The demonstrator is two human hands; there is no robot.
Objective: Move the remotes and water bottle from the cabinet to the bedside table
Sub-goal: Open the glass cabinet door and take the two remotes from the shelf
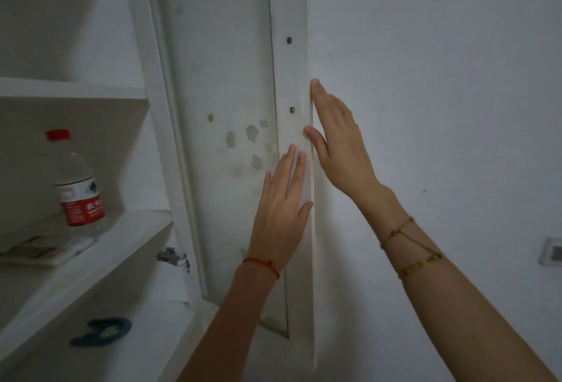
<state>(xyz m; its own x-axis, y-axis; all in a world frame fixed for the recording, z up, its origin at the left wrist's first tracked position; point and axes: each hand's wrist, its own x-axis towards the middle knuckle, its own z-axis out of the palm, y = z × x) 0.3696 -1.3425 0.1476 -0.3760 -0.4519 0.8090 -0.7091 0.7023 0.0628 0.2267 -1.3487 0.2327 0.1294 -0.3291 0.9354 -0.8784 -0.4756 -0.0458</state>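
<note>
Right now both hands lie flat on the open cabinet door [231, 107], fingers straight, gripping nothing. Left hand [281, 208] rests on the door's inner face nr the free edge, red string bracelet [263, 266] at the wrist. Right hand [337, 141] sits just above and right of it, fingers along the door's edge, thumb on the inner face; gold chain bracelets [413, 247] on that forearm. The hands are close but apart, not touching.

Door has two screws up its edge strip and patchy peeled spots mid-panel. Hinge [173, 257] shows at the door's lower left.

Far left, inside the cabinet, the water bottle [77, 183] stands upright on the middle shelf [121, 247], red cap, red label. Remotes [42, 252] lie flat just left & in front of it, blurred. A dark blue hook-shaped item [102, 331] lies on the lower shelf. Wall socket [552, 250] at far right.
</note>
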